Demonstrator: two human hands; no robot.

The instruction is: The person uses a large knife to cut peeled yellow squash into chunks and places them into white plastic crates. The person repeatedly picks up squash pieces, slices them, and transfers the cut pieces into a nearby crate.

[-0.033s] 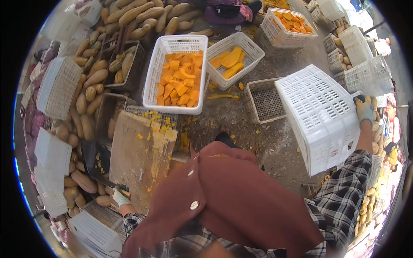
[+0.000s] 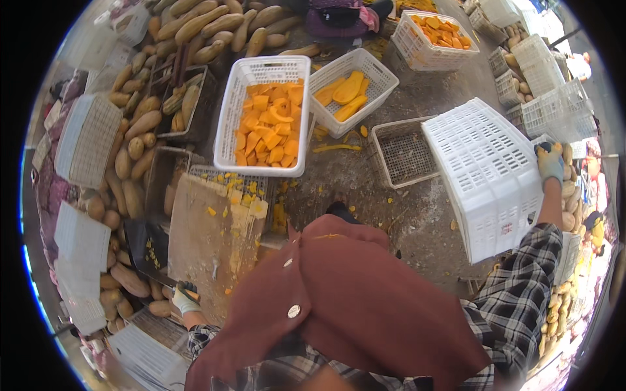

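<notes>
My right hand point(image 2: 550, 163), in a glove with dark fingertips, grips the rim of a white plastic crate point(image 2: 482, 166). The crate is tilted on its side, its slotted wall facing up, at the right. At the lower left my gloved left hand point(image 2: 185, 297) is closed round the wooden handle of a knife point(image 2: 193, 296). Its broad dark blade appears to reach away to the left, with yellow bits on it. Beside that hand lies a worn wooden board point(image 2: 205, 241), strewn with yellow scraps.
A white crate point(image 2: 223, 130) of orange pumpkin chunks stands ahead, beside another crate point(image 2: 385, 81) with peeled pieces. A low dirty crate point(image 2: 404, 153) sits near the tilted one. Whole pumpkins point(image 2: 134, 169) pile up at left. A person in purple point(image 2: 332, 19) is at the far side.
The tilted crate has shifted slightly to the right with my right hand on it. My left hand stays at the board with the knife.
</notes>
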